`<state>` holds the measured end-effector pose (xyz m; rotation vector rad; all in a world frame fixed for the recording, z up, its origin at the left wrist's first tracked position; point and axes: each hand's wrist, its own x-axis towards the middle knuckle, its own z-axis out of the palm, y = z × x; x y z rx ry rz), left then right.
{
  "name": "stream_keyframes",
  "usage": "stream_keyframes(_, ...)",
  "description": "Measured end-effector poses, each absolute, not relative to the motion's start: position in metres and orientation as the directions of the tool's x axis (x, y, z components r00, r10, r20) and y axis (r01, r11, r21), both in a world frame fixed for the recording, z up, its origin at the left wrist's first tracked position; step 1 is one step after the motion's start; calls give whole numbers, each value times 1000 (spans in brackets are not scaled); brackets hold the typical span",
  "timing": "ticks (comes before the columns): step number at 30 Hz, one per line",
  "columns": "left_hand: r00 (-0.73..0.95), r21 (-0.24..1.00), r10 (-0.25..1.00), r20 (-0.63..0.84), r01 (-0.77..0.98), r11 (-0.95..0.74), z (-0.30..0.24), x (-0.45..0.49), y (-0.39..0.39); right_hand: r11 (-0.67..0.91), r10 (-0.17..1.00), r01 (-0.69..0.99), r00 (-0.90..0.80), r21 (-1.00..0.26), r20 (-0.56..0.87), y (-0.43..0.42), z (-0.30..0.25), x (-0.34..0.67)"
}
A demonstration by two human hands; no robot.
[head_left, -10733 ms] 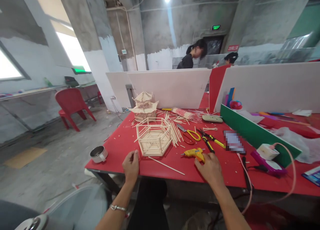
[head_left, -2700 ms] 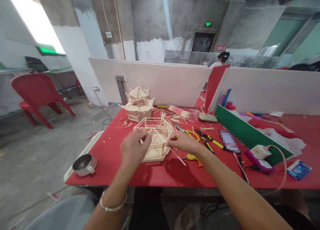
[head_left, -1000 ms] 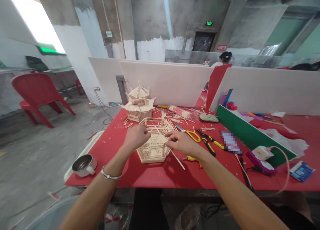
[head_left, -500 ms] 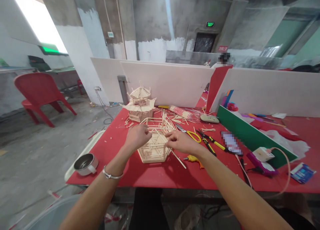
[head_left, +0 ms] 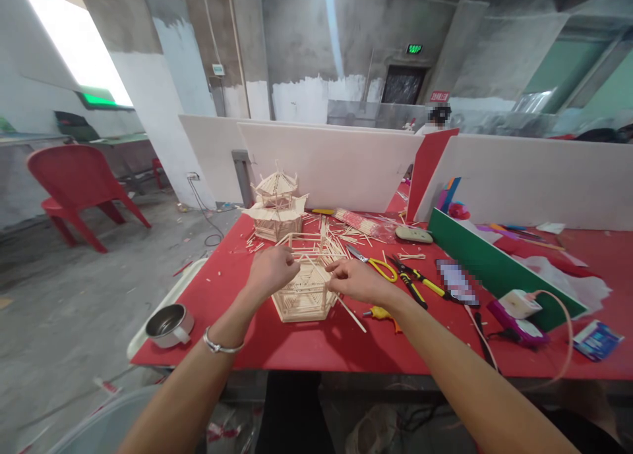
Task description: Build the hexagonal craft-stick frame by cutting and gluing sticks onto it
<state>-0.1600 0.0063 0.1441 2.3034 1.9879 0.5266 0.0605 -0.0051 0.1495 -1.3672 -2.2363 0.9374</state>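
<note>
A hexagonal frame of thin wooden sticks (head_left: 302,309) stands on the red table before me, with posts and rails rising from its base. At its left upper side is my left hand (head_left: 273,268), fingers curled into a pinch; what lies between the fingertips is hidden. My right hand (head_left: 353,279) is closed on a thin wooden stick (head_left: 352,313) at the frame's right side. This stick slants across the frame's upper part and juts out toward the lower right. Behind the frame stands a pagoda model (head_left: 277,207) of the same kind of sticks.
Loose sticks (head_left: 336,244) lie behind the frame. To the right are scissors (head_left: 376,264), pliers (head_left: 413,284), a yellow glue gun (head_left: 382,313) and a phone (head_left: 457,283). A green board (head_left: 499,263) crosses the table. A metal cup (head_left: 169,325) stands at the left edge.
Both hands stay almost where they were at the frame. The stick in my right hand has barely shifted; the view has moved very slightly.
</note>
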Motion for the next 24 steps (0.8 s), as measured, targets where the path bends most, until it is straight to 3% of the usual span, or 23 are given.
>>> stream_keyframes(16,105,264,977,184,953,-152,151,-158,2,331,891,653,-453,-682,-1,-9,147,59)
stream_keyframes(24,133,265,972,192,947,-182,151,-162,-1,353,917,727,-395,-588,62,-19,149,58)
